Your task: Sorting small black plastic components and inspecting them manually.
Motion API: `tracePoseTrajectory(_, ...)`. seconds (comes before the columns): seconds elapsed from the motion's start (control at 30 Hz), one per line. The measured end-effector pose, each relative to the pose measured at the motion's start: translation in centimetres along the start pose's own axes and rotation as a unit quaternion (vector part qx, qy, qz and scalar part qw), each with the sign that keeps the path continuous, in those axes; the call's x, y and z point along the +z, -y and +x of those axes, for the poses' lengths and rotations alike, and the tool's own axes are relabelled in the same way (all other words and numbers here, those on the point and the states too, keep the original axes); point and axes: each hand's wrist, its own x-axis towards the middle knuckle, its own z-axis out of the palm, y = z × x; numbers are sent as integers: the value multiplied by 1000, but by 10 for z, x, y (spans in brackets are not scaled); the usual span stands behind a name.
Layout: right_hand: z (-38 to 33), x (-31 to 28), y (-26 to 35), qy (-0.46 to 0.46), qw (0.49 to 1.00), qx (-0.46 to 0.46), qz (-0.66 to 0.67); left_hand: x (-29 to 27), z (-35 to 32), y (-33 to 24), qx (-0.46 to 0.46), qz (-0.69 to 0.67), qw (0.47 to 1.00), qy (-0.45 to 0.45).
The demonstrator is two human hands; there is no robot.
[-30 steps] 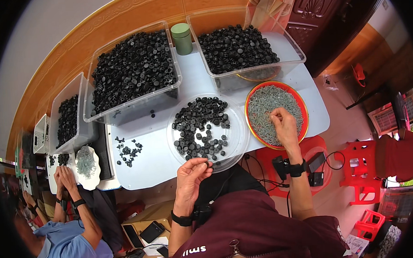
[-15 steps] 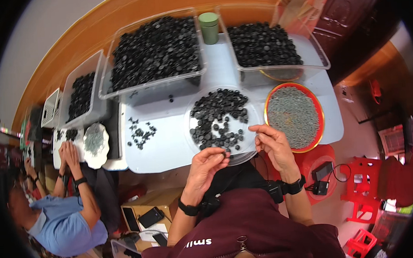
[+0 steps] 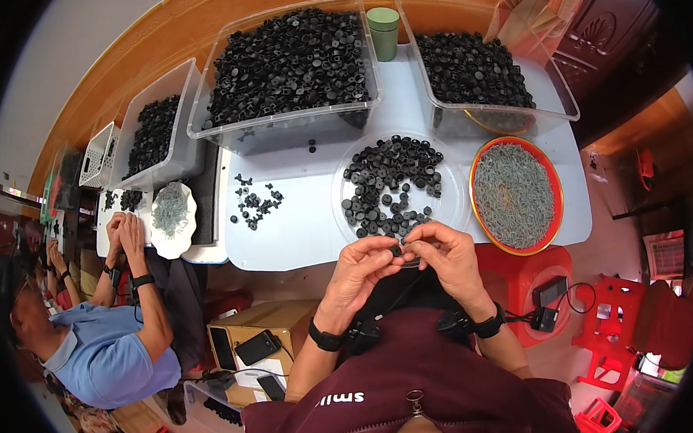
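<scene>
My left hand (image 3: 356, 277) pinches a small round black plastic cap (image 3: 397, 251) between thumb and fingertips. Close against it, my right hand (image 3: 447, 260) is closed in a pinch, its fingertips meeting the cap; whatever it holds is too small and covered to name. Both hands are over the front edge of a round clear tray (image 3: 458, 181), where many loose black caps (image 3: 390, 159) lie around a gap in the middle. On the right stands a red bowl with a gold rim (image 3: 557, 205), full of thin grey screws (image 3: 514, 192).
Clear bins of black parts, a large one (image 3: 286, 119) and a smaller one (image 3: 498, 114), stand at the back with a green canister (image 3: 383, 36) between. Small black pieces (image 3: 260, 204) lie left on the table. A co-worker (image 3: 110, 346) sits left. Red stools (image 3: 610, 320) stand right.
My hands were apart and have come together, the right fingertips now at the cap in my left. The view has shifted, so the table sits further right.
</scene>
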Motion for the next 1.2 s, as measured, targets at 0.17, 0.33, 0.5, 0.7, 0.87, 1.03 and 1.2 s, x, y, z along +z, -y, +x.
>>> tracePoseTrajectory(0.17, 2, 9, 0, -12, 985, -83, -152, 7, 0, -3, 10, 20, 1000, -11)
tracePoseTrajectory(0.33, 3, 10, -4, -30, 963, -138, -229, 7, 0, -1, 19, 27, 999, -21)
tracePoseTrajectory(0.5, 3, 15, -1, -54, 950, -162, -262, 8, 0, 0, 41, 48, 997, -40)
tracePoseTrajectory(0.7, 3, 11, -17, -55, 957, -164, -233, 7, -1, 2, 50, 84, 993, -66)
tracePoseTrajectory(0.87, -6, 21, -17, -90, 925, -217, -298, 5, 0, 9, 60, 70, 993, -76)
tracePoseTrajectory(1.03, -10, 21, -21, -129, 933, -201, -271, 8, 0, 15, 50, 70, 993, -80)
tracePoseTrajectory(1.2, -9, 7, -23, -94, 946, -214, -225, 18, 3, 14, 10, 44, 998, -52)
